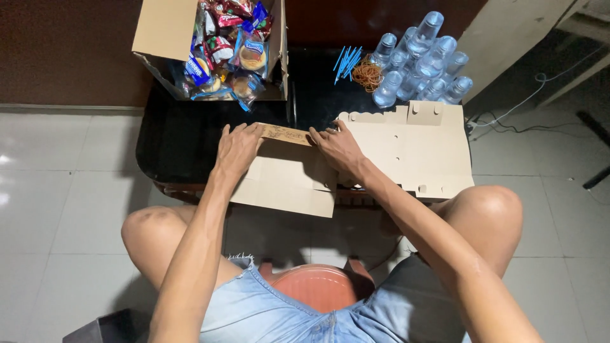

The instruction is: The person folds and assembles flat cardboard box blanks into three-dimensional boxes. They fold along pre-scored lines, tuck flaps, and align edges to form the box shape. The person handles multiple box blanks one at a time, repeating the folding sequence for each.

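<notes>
Box blank: the flat cardboard sheet [289,178] I am working lies at the middle of the frame, on the near edge of the black table [178,140], its lower part hanging over toward my knees.
Flap: a narrow printed strip [284,133] along the sheet's top edge stands folded up, and both my hands are on it.
Feel: I judge it light and thin, stiff across the panels but ready to bend at the creases; dry, not slippery, and easy to tear or dent at the tabs.
Where to hold: at the crease line, near the two ends of the flap, so that it bends evenly.
Left hand [236,149]: fingers curled over the flap's left end, palm down on the panel, pressing more than pinching.
Right hand [338,147]: fingers spread, tips on the flap's right end, heel resting where the sheet meets the stack.
Stack: more flat blanks [413,149] lie just to the right, touching my sheet.
Around: a carton of wrapped snacks [222,44] at upper left; sealed water cups [422,57], blue straws [346,62] and rubber bands [367,75] at upper right.
</notes>
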